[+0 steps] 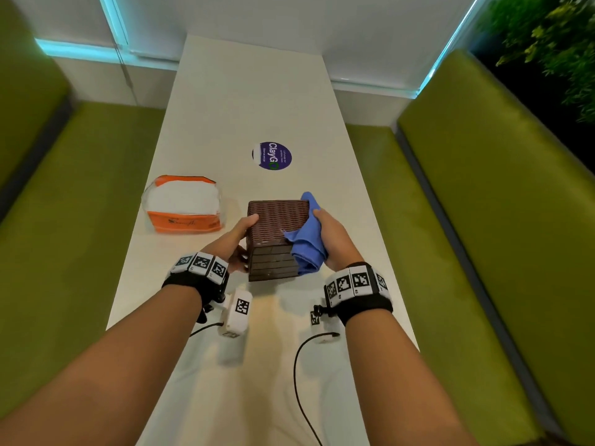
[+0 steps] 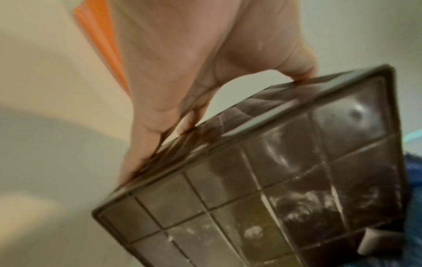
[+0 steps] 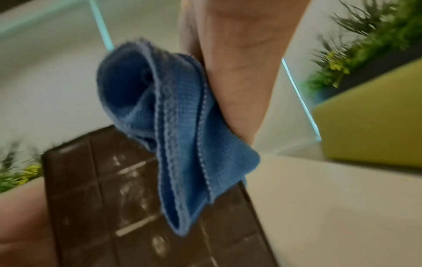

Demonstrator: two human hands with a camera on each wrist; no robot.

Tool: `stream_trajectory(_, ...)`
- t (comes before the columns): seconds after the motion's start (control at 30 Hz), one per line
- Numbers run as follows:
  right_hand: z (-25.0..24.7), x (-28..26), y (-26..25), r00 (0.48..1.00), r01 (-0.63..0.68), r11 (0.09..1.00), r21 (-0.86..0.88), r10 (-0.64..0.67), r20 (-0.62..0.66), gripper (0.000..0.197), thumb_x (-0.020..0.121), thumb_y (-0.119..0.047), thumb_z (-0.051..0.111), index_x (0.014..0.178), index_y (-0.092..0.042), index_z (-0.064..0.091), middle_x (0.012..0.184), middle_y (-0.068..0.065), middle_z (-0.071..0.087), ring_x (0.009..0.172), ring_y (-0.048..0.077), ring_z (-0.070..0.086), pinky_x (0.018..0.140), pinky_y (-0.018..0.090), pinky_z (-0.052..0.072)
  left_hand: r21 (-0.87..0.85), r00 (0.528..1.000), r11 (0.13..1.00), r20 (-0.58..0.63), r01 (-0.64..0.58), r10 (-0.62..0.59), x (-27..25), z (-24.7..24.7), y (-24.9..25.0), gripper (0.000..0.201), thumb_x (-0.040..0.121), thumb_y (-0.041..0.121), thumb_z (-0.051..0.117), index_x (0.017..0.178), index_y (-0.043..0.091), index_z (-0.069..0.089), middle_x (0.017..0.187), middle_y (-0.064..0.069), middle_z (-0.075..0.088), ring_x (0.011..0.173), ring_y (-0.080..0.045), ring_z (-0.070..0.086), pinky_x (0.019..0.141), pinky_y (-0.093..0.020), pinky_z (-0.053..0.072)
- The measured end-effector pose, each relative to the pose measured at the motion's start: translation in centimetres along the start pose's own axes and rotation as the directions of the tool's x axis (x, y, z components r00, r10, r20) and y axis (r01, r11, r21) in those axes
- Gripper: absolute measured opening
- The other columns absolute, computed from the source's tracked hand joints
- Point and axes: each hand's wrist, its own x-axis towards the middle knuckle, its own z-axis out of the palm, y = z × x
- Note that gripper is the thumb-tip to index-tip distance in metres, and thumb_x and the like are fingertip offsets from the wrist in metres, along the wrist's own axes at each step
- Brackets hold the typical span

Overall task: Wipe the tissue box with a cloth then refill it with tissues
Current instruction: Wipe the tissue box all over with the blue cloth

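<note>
A dark brown woven tissue box [image 1: 275,231] is tipped so its gridded, dusty underside [image 2: 274,189] faces me. My left hand [image 1: 240,237] grips its left side, thumb on the woven face and fingers below. My right hand [image 1: 331,238] holds a bunched blue cloth [image 1: 306,246] against the box's right side. In the right wrist view the blue cloth [image 3: 173,130] hangs over the underside [image 3: 109,198]. In the left wrist view the fingers [image 2: 187,101] clasp the box edge. An orange pack of white tissues [image 1: 183,204] lies on the table to the left.
The long white table [image 1: 251,101] carries a round purple sticker [image 1: 272,156] beyond the box. Green benches [image 1: 476,194] flank both sides. A plant [image 1: 553,37] stands at the far right. Cables [image 1: 299,375] trail from my wrist cameras over the near table.
</note>
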Motion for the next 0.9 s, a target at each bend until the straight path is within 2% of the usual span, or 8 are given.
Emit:
stream_trajectory(0.17, 2.9, -1.4, -3.3, 0.993, 0.092, 0.921, -0.380, -0.114, -0.036, 0.052, 0.101, -0.025, 0.032, 0.151, -0.018, 0.022, 0.157, 0.008, 0.027, 0.142, 0.027, 0.032, 0.117, 0.043, 0.027, -0.249, 0.992, 0.965, 0.072, -0.083, 0.104, 0.5, 0.2, -0.8, 0.031, 0.097, 0.036, 0.043, 0.101, 0.015, 0.065, 0.081, 0.000, 0.077, 0.070, -0.013, 0.073, 0.059, -0.027, 0.059)
stream_trajectory(0.3, 5.0, -2.3, -3.0, 0.985, 0.165, 0.771, -0.615, -0.160, 0.065, 0.053, 0.104, -0.021, 0.026, 0.153, -0.013, 0.008, 0.162, 0.006, 0.003, 0.150, 0.027, 0.001, 0.120, 0.038, 0.010, -0.314, 0.989, 0.944, 0.068, -0.102, 0.130, 0.5, -1.4, -1.7, 0.038, 0.100, 0.033, 0.035, 0.108, 0.009, 0.063, 0.103, -0.005, 0.073, 0.082, -0.016, 0.074, 0.066, -0.027, 0.060)
stream_trajectory(0.37, 6.0, -2.4, -2.0, 0.985, 0.172, 0.720, -0.672, -0.148, 0.093, 0.053, 0.105, -0.022, 0.024, 0.153, -0.012, 0.004, 0.162, 0.006, -0.003, 0.150, 0.028, -0.007, 0.121, 0.040, 0.006, -0.293, 0.991, 0.948, 0.016, -0.123, 0.133, 0.5, -2.2, -2.1, 0.033, 0.102, 0.027, 0.032, 0.109, 0.010, 0.060, 0.094, -0.002, 0.076, 0.078, -0.013, 0.074, 0.063, -0.025, 0.059)
stream_trajectory(0.5, 8.2, -2.2, -0.8, 0.977, 0.212, 0.624, -0.752, -0.142, 0.158, 0.054, 0.105, -0.022, 0.022, 0.153, -0.009, 0.001, 0.162, 0.010, -0.007, 0.149, 0.031, -0.012, 0.121, 0.045, 0.001, -0.131, 0.987, 0.980, -0.077, -0.148, 0.138, -0.1, -2.9, -1.5, 0.035, 0.102, 0.023, 0.033, 0.125, 0.002, 0.049, 0.065, 0.000, 0.070, 0.058, -0.011, 0.067, 0.052, -0.022, 0.053)
stream_trajectory(0.6, 9.0, -1.9, -0.1, 0.969, 0.248, 0.582, -0.774, -0.151, 0.196, 0.053, 0.105, -0.020, 0.022, 0.152, -0.008, 0.003, 0.162, 0.011, -0.005, 0.149, 0.032, -0.011, 0.120, 0.044, 0.002, -0.069, 0.992, 0.993, -0.089, -0.101, 0.094, -0.9, -2.7, -0.5, 0.036, 0.089, 0.048, 0.052, 0.108, 0.018, 0.060, 0.091, -0.002, 0.064, 0.079, -0.017, 0.063, 0.065, -0.032, 0.050)
stream_trajectory(0.7, 9.2, -1.5, 0.6, 0.968, 0.241, 0.575, -0.782, -0.198, 0.153, 0.052, 0.104, -0.020, 0.022, 0.153, -0.010, 0.006, 0.162, 0.009, -0.002, 0.149, 0.029, -0.009, 0.120, 0.044, 0.002, -0.016, 0.991, 0.995, -0.097, -0.097, 0.095, -0.8, -2.2, -0.1, 0.053, 0.088, 0.052, 0.053, 0.126, 0.014, 0.055, 0.114, -0.008, 0.062, 0.096, -0.024, 0.063, 0.071, -0.034, 0.051)
stream_trajectory(0.8, 8.7, -1.1, 0.7, 0.967, 0.239, 0.590, -0.771, -0.215, 0.135, 0.052, 0.104, -0.019, 0.022, 0.153, -0.010, 0.007, 0.162, 0.008, -0.002, 0.150, 0.028, -0.009, 0.120, 0.043, 0.001, 0.065, 0.995, 0.994, -0.041, -0.089, 0.092, -0.6, -1.9, 0.5, 0.054, 0.090, 0.049, 0.052, 0.127, 0.011, 0.056, 0.125, -0.016, 0.060, 0.111, -0.030, 0.060, 0.092, -0.039, 0.048)
stream_trajectory(0.9, 7.0, -0.3, 1.3, 0.967, 0.214, 0.524, -0.824, -0.230, 0.105, 0.051, 0.104, -0.018, 0.024, 0.152, -0.010, 0.010, 0.162, 0.009, 0.002, 0.150, 0.029, -0.003, 0.120, 0.045, 0.007, 0.042, 0.998, 0.997, 0.008, -0.058, 0.057, -0.5, -2.2, 0.7, 0.038, 0.088, 0.048, 0.055, 0.096, 0.014, 0.068, 0.094, -0.014, 0.072, 0.080, -0.025, 0.070, 0.076, -0.031, 0.054)
